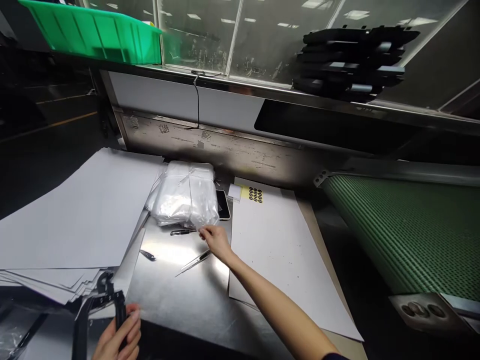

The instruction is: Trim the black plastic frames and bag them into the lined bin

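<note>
The bundle of clear plastic bags (183,194) lay at twelve o'clock from the right hand (215,241) and was judged light, soft and slippery, best taken by its gathered middle. The right arm (277,305) was outstretched, the hand narrowly pinched beside the bundle; a black-handled tool (120,312) was gripped by the left hand (117,340).

I have a green bin (93,35) and a stack of black trays (348,62) on a steel ledge (240,87) below glass panes (240,35). On the table (176,295), white paper sheets (67,220) are piled at left, a phone (222,205) lies near a sticker sheet (255,195), and a green conveyor belt (405,235) runs alongside at right.
</note>
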The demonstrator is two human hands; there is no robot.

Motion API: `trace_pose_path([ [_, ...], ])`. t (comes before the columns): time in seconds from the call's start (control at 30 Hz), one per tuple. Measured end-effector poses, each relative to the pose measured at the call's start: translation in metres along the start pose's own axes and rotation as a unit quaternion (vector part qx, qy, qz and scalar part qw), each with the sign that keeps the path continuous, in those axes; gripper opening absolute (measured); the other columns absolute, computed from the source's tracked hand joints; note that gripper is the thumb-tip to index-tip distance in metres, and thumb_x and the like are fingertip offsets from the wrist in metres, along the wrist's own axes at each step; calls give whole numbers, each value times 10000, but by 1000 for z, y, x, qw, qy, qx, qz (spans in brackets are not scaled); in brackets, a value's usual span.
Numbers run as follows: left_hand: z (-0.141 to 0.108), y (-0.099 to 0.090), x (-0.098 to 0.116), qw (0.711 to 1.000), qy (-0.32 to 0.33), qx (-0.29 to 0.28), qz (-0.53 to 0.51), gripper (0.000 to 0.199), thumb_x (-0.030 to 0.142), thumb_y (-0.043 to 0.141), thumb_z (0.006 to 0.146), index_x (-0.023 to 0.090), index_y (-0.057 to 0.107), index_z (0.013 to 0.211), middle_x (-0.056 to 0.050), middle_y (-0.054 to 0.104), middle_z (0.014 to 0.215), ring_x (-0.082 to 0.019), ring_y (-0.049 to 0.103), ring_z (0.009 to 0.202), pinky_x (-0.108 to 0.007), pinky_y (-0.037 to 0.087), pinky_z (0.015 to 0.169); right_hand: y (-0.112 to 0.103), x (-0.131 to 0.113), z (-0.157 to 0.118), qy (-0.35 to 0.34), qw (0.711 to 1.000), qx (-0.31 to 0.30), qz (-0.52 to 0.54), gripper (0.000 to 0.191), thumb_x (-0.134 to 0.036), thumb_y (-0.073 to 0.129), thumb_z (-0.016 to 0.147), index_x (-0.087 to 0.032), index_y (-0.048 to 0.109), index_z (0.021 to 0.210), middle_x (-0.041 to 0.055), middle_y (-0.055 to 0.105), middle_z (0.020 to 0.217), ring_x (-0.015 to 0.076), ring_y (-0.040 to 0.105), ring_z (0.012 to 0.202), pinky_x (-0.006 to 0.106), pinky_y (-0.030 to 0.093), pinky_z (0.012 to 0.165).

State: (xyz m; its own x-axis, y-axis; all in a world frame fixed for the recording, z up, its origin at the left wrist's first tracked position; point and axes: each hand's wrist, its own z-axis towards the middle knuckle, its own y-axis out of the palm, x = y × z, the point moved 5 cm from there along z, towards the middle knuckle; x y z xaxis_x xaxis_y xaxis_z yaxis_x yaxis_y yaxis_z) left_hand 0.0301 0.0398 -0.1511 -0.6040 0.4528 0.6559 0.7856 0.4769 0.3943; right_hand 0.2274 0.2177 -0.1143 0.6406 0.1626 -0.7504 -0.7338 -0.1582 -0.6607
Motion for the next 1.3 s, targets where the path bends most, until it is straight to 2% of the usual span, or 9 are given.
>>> trace_pose_path([
  [0.17, -4, 50, -5, 999, 4, -43, 17, 350, 379, 687, 575, 138, 588, 809, -8, 604, 703, 49, 252, 292, -104, 194, 261, 2, -37, -74, -6, 997, -46, 60, 222, -264, 486, 799, -116, 526, 638, -21, 534, 543, 76, 510, 499, 171, 395, 456],
  [0.27, -15, 78, -8, 995, -4, -95, 24, 295, 403, 625, 641, 141, 582, 770, 47, 513, 552, 23, 237, 330, -119, 223, 307, 3, -56, -112, -40, 994, -73, 69, 188, -276, 565, 723, -141, 500, 609, -13, 525, 584, 91, 479, 534, 185, 363, 478],
  [0.37, -24, 89, -11, 991, -8, -124, 43, 188, 302, 632, 663, 150, 522, 656, 114, 310, 421, -6, 224, 344, -141, 237, 339, -1, -64, -137, -85, 988, -113, 64, 157, -273, 566, 706, -156, 493, 630, 1, 507, 621, 107, 437, 549, 210, 342, 495],
  [0.5, -30, 84, -26, 987, -31, -119, 101, 158, 263, 569, 723, 150, 486, 652, 129, 269, 416, -14, 172, 318, -157, 143, 301, -9, -66, -155, -134, 978, -153, 56, 139, -276, 496, 755, -152, 525, 697, 60, 533, 727, 149, 451, 637, 260, 360, 574],
  [0.6, -36, 81, -37, 984, -25, -108, 137, 134, 240, 556, 736, 147, 501, 658, 142, 248, 371, -16, 153, 295, -165, 133, 296, -9, -54, -162, -50, 964, -196, 173, 157, -309, 578, 696, -157, 541, 675, 29, 520, 673, 145, 462, 629, 265, 364, 595],
  [0.73, -48, 78, -42, 984, 7, -72, 161, 141, 237, 576, 721, 150, 494, 645, 142, 278, 358, -18, 198, 290, -163, 172, 302, 0, -34, -170, 123, 880, -256, 381, 252, -373, 649, 614, -143, 553, 652, -6, 510, 602, 119, 476, 576, 253, 371, 566],
  [0.93, -67, 65, -45, 989, 35, -15, 140, 200, 294, 571, 723, 154, 458, 635, 124, 277, 415, -14, 190, 339, -153, 171, 325, 6, -28, -175, 173, 813, -302, 467, 368, -461, 662, 547, -133, 497, 568, -23, 479, 502, 108, 489, 497, 264, 396, 524],
  [1.13, -86, 52, -51, 993, 50, 6, 105, 256, 396, 550, 712, 153, 486, 663, 65, 436, 571, 1, 218, 372, -144, 200, 335, 22, -28, -181, 153, 824, -317, 444, 327, -387, 703, 522, -124, 518, 577, -36, 440, 511, 61, 379, 476, 216, 297, 477],
  [1.3, -93, 41, -47, 993, 35, -11, 109, 223, 347, 632, 651, 140, 551, 674, 84, 387, 448, -18, 221, 368, -141, 196, 325, 48, -44, -186, 96, 859, -313, 393, 199, -271, 659, 586, -147, 505, 612, -30, 451, 594, 85, 400, 571, 228, 320, 548],
])
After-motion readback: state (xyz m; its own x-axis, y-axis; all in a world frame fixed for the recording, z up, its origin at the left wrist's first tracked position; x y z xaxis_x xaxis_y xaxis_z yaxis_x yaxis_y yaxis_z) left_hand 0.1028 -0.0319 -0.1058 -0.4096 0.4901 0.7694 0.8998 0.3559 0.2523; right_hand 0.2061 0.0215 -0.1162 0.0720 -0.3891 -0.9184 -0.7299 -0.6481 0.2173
